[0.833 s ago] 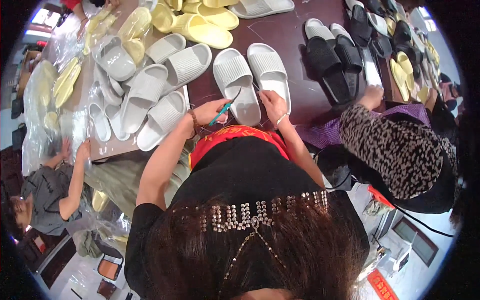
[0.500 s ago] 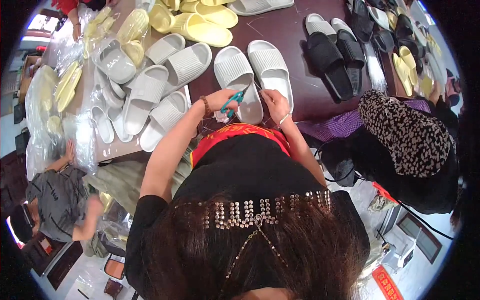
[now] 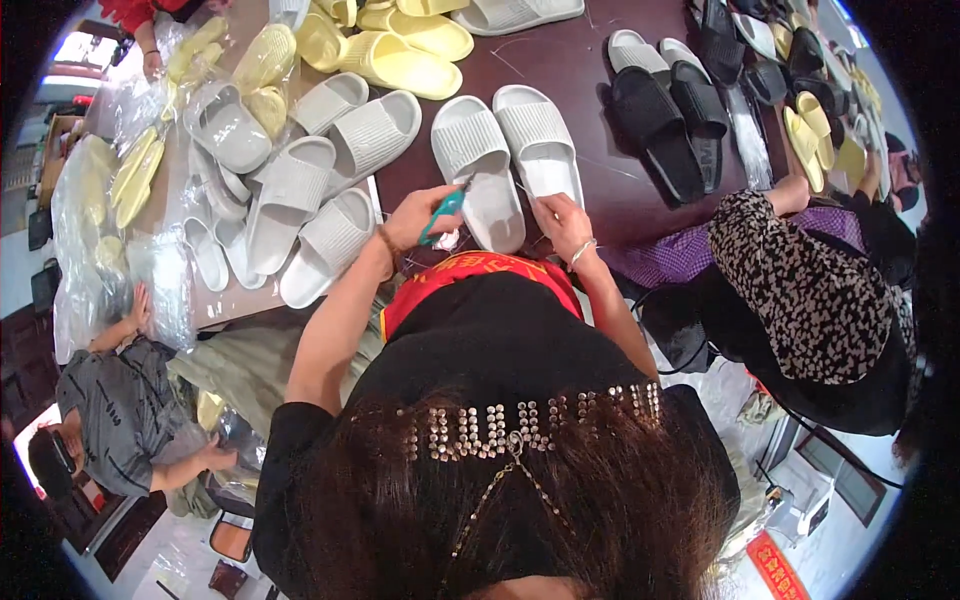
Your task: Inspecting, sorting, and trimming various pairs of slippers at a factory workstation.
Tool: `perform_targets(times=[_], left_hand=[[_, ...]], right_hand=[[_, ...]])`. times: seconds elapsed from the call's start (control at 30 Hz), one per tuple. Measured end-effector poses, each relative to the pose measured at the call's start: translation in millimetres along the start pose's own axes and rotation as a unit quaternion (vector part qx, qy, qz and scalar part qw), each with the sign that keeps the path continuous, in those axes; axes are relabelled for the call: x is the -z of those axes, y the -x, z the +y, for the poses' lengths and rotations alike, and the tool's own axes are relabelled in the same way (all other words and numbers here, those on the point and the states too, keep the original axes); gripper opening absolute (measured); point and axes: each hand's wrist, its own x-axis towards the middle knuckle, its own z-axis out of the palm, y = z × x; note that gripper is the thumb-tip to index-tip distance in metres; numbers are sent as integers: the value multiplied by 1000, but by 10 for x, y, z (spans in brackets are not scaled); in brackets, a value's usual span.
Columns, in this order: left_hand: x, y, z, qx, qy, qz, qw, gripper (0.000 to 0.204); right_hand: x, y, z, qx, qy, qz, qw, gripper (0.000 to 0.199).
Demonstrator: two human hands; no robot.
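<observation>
A pair of light grey slide slippers lies side by side in front of me, toes pointing away: the left slide and the right slide. My left hand is closed around teal-handled scissors, whose dark tips reach over the inside edge of the left slide. My right hand rests at the heel of the right slide, fingers bent together at its inner edge; they cover most of the heel.
More grey slides are heaped to my left, with yellow slides beyond. Black slides lie on the dark red table to the right. Clear plastic bags cover the far left. Co-workers sit on both sides.
My left hand has drawn the scissors back toward the left, away from the gap between the slides. My right hand has shifted slightly nearer to me. The left co-worker's raised hand has come down.
</observation>
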Motion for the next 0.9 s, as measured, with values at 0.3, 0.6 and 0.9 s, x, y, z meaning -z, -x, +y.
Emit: perform_targets(times=[0.3,0.6,0.9], left_hand=[[546,607,-525,65,44,295,952,50],[775,824,-310,9,-86,420,903,54],[291,468,-634,58,-219,284,932,55]], right_hand=[[199,-56,-1097,145,-143,-334,920,20],[-1202,-388,-1429,311,133,-536,773,29],[-1302,-363,-1504,284,229,-583,726,36]])
